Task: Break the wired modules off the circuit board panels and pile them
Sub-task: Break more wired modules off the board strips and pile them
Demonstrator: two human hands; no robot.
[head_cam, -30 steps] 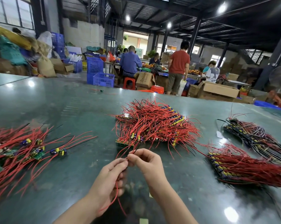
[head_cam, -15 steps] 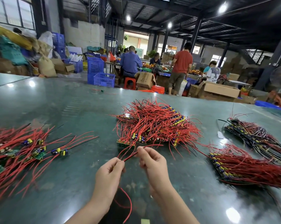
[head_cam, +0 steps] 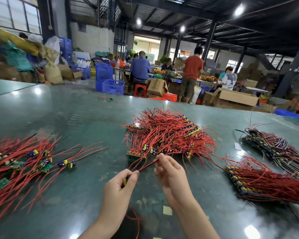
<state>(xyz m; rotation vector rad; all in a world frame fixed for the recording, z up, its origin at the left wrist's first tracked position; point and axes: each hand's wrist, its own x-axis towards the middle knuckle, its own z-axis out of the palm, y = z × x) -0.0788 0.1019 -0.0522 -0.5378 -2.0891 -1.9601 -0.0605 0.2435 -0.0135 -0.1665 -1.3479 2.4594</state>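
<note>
Module (head_cam: 125, 181) with red wires (head_cam: 146, 166) sits pinched in the curled fingers of my left hand (head_cam: 118, 186), low over the green table (head_cam: 76, 121), while my right hand (head_cam: 171, 171) pinches the far end of those wires between thumb and fingertip just beside it. Straight ahead, close behind my hands, lies a heap of wired panels (head_cam: 169, 135). Loose modules (head_cam: 24, 163) spread out to my left, and two stacked rows of panels (head_cam: 265, 178) lie to my right.
</note>
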